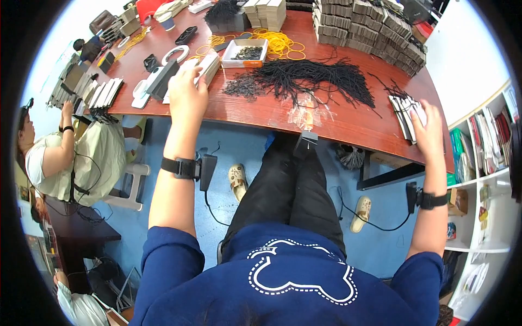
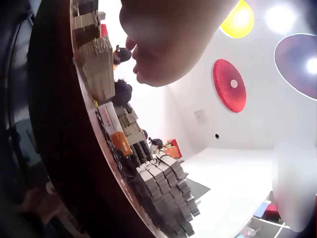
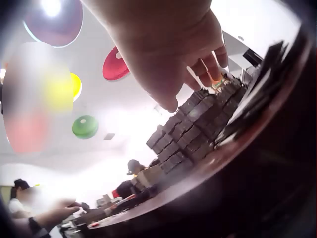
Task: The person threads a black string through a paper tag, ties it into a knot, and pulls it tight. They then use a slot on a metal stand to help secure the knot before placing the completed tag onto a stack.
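Observation:
On the left, my left hand (image 1: 187, 96) is beside and partly over a stack of long white cards (image 1: 209, 67), its fingers loosely bent with nothing visible between them. A dark grey block (image 1: 167, 76) stands just left of it. At the table's right end, my right hand (image 1: 429, 130) hovers with fingers apart at a bundle of white tags with black strings (image 1: 401, 115), overlapping its edge. The right wrist view shows that hand (image 3: 168, 54) with fingers stretched out, above the table edge. Between the hands lie a heap of black strings (image 1: 321, 76) and small black pieces (image 1: 242, 88).
A white box (image 1: 255, 63) of small black parts stands beside yellow bands (image 1: 285, 44). Tall stacks of grey tags (image 1: 370, 30) rise at the back right. Clear tape (image 1: 311, 113) is stuck near the front edge. Another person (image 1: 54, 146) sits at the left.

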The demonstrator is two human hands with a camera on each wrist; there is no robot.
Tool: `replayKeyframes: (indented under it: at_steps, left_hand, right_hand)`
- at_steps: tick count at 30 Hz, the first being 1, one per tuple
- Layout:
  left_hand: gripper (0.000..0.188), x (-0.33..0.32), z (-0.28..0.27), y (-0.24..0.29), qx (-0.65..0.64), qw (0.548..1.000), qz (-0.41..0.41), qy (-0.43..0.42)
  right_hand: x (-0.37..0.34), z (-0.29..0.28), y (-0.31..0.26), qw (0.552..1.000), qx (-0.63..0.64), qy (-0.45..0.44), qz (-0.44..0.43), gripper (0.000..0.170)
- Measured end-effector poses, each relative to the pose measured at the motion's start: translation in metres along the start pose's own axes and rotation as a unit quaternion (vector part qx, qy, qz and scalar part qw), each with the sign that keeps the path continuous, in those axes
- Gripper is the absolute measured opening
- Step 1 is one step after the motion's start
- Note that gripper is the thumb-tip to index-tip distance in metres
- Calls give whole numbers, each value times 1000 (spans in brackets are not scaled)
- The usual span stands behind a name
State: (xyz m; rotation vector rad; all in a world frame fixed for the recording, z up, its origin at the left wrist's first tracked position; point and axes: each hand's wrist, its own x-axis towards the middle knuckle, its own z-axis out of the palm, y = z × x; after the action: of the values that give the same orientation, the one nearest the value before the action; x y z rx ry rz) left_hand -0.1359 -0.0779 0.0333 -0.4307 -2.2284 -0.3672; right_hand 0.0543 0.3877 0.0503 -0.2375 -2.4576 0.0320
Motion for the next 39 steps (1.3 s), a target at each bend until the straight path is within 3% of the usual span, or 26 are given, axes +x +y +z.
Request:
replayKeyframes:
  at_steps: [3,4,6,7,9,11,13,14,15,17,19,21,22,23,26,28,32,34,36,37,39]
  left_hand:
    - [28,9,11,-29,82,994,-40,-60]
    - [28,10,8,-29,85,994,-41,-61]
    - [31,16,2,-25,61,975,-106,-186]
    - [31,16,3,-27,60,975,-102,-187]
    - [31,13,5,-31,49,992,-57,-104]
    - [32,12,2,-33,29,993,-91,-67]
    - [33,9,-12,-18,-22,998,-42,41]
    - [33,5,-21,-2,-26,998,-40,35]
    - [35,-3,-32,21,-140,986,-86,19]
    - [40,-34,-31,50,-357,918,-168,-49]
    - [29,-67,-34,90,-375,923,3,-81]
    - [15,-104,-43,122,-419,865,-20,-276]
    - [12,-123,-32,132,-471,842,12,-264]
    - [10,-135,-28,138,-474,824,-12,-310]
    - [8,-149,-13,141,-470,811,-22,-349]
    - [12,-149,-10,145,-465,800,-97,-366]
    - [17,-155,9,142,-487,794,-115,-345]
    - [17,-148,10,142,-444,833,-86,-320]
    - [17,-139,7,142,-426,844,-76,-318]
    - [17,-137,6,143,-408,853,-67,-318]
    - [17,-139,9,142,-406,856,-62,-314]
  right_hand:
    - [-20,1,-41,979,179,-98,21,29]
    - [-27,6,-54,974,206,-97,16,25]
    - [-38,14,-75,967,236,-93,-7,23]
    - [-42,16,-82,966,240,-94,-24,22]
    - [-47,15,-97,956,279,-86,-12,20]
    - [-50,11,-108,953,294,-68,2,18]
    - [-54,7,-115,941,333,-57,25,14]
    - [-58,8,-122,916,393,-47,67,11]
    - [-61,10,-126,919,390,-27,52,10]
    - [-71,14,-140,882,461,-63,80,9]
    - [-86,22,-164,829,536,-107,118,15]
    - [-90,12,-186,812,538,-189,123,23]
    - [-96,19,-195,807,541,-191,142,21]
    - [-104,28,-199,801,544,-192,159,18]
    - [-112,50,-198,839,470,-217,168,15]
    - [-111,63,-197,835,479,-214,168,16]
    - [-99,68,-195,849,458,-212,159,24]
    - [-95,63,-195,847,446,-234,169,25]
    - [-80,38,-196,901,347,-215,149,26]
    - [-69,27,-195,900,337,-222,165,22]
    - [-52,33,-189,914,390,-93,59,16]
